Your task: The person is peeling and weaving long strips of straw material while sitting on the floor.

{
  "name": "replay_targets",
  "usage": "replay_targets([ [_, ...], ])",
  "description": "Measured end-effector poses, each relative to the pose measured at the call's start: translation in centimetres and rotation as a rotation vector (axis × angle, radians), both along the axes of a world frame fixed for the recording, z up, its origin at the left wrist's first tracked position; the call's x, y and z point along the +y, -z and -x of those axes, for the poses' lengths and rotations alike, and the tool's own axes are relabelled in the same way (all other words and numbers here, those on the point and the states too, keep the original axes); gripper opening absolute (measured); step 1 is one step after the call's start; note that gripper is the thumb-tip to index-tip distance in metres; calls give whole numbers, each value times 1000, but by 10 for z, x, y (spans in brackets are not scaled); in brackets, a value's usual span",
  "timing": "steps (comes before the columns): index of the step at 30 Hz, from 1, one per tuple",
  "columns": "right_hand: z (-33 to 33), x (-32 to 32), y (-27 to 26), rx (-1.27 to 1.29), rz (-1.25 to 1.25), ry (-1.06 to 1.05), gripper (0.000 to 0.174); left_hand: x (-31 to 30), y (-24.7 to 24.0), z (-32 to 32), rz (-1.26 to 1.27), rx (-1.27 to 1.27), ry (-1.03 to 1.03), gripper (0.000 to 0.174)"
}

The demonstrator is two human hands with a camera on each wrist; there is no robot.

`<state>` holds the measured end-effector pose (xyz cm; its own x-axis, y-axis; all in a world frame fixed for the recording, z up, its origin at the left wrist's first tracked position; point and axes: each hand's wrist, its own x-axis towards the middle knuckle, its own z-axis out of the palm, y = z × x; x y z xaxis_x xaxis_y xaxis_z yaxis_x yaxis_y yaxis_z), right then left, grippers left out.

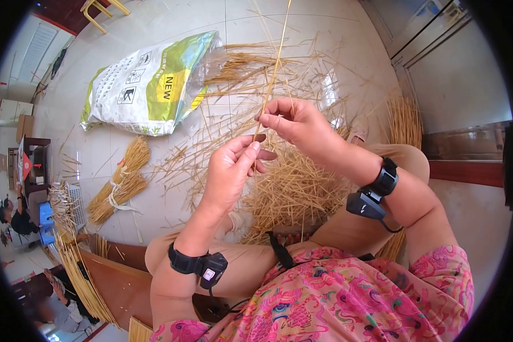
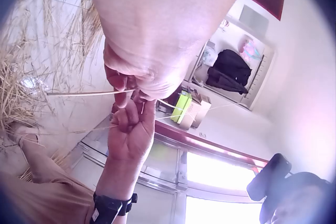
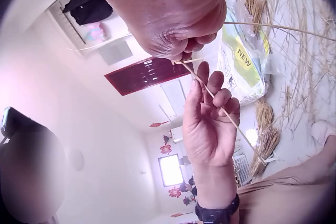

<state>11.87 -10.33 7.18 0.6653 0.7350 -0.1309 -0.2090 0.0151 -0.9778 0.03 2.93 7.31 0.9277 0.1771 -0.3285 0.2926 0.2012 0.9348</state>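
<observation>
In the head view a long yellow straw stalk (image 1: 277, 62) stands nearly upright between both hands. My left hand (image 1: 229, 170) pinches its lower part between thumb and fingers. Just above, my right hand (image 1: 293, 122) pinches the same stalk with thumb and forefinger, and a thinner straw rises from behind those fingers. The right wrist view shows the stalk (image 3: 226, 110) slanting across the left palm (image 3: 212, 134). The hands come close together at the grip; the right fingertips are partly hidden there. Below the hands lies a heap of loose straw (image 1: 293, 188).
A white and green sack (image 1: 148, 85) of straw lies open on the tiled floor (image 1: 242, 23), stalks spilling out. Tied straw bundles (image 1: 122, 182) lie at left. More straw stands by the door at right (image 1: 404, 119). Other people (image 1: 25, 219) sit at far left.
</observation>
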Motion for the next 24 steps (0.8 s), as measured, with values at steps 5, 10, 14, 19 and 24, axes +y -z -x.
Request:
replay_targets([
  [5,-3,-1,-5,93,49,11,14,0,-2,2,45,0,-50,15],
  [10,5,-2,1,32,68,-26,12,0,-1,2,16,-28,-65,13],
  [14,12,0,2,46,40,-20,11,0,-1,1,-53,-46,-61,12],
  [19,16,1,6,114,-20,-32,8,-2,1,1,-179,-96,-69,11],
  [24,16,0,7,148,-50,-28,5,-4,4,2,-268,-131,-58,9],
])
